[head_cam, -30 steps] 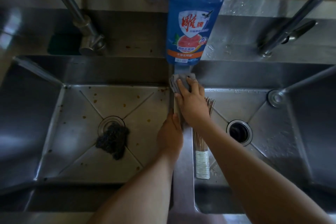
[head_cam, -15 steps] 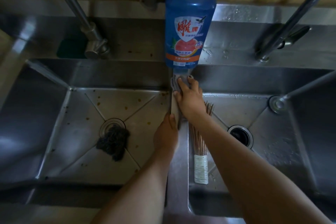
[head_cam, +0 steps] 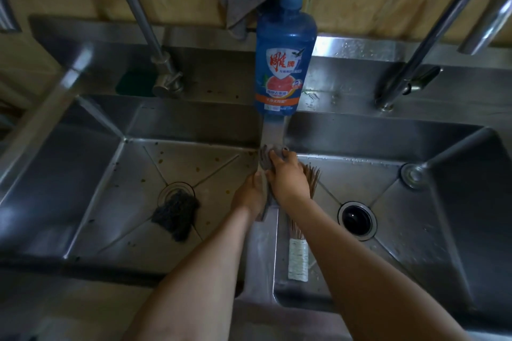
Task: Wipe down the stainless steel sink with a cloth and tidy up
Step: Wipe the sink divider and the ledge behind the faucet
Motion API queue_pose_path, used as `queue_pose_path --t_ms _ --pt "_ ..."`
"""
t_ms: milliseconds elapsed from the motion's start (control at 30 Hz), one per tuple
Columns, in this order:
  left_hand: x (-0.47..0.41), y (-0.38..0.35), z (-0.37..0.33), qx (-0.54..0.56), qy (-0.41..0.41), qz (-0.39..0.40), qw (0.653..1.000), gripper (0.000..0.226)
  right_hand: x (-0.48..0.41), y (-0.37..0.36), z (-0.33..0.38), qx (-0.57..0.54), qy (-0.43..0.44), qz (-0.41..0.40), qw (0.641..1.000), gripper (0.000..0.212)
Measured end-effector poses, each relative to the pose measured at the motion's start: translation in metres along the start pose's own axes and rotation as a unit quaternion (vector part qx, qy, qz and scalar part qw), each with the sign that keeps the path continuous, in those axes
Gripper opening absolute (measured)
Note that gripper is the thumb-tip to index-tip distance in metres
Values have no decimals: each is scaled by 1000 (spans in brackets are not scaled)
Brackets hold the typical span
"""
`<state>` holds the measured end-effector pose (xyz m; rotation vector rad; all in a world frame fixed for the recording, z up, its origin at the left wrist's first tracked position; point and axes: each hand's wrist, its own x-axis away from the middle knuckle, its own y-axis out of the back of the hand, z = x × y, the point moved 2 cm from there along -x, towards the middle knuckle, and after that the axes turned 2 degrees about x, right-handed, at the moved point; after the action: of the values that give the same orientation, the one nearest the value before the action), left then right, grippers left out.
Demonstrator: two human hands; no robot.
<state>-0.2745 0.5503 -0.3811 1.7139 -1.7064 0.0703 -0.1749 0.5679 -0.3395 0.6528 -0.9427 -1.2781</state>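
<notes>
The double stainless steel sink [head_cam: 216, 83] fills the view. The left basin [head_cam: 116, 202] is speckled with brown spots. The right basin [head_cam: 415, 230] is wet, and its drain [head_cam: 356, 219] is uncovered with bare floor around it. Two faucets [head_cam: 138, 11] rise from the back ledge, one behind each basin.

A blue detergent bottle [head_cam: 284, 69] stands on the ledge at the far end of the divider ridge [head_cam: 260, 252], leaving a short bare stretch of ridge before the hands. A dark scourer [head_cam: 176, 214] covers part of the left drain, well apart from the walls. A bamboo brush [head_cam: 297, 255] lies along the divider's right wall.

The hands are close together. The right hand [head_cam: 288, 177] presses the grey cloth [head_cam: 265, 159] onto the ridge top, fingers laid over it. The left hand [head_cam: 248, 194] rests against the ridge's left face; its fingers are hidden.
</notes>
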Motion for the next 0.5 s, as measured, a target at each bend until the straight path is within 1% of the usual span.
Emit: queue_pose_path --t_ms 67,200,367,500 --pt "7 6 0 -9 4 -3 1000 43 9 2 -1 -22 -7 5 1000 48" --pt "31 18 1 40 -14 -20 999 33 31 6 -3 -105 -26 7 994 44" --pt "66 45 -2 27 -47 -64 996 35 60 19 10 -168 -9 -38 985 43" --pt "90 74 6 61 -94 -93 989 33 78 30 31 -217 4 -59 974 42"
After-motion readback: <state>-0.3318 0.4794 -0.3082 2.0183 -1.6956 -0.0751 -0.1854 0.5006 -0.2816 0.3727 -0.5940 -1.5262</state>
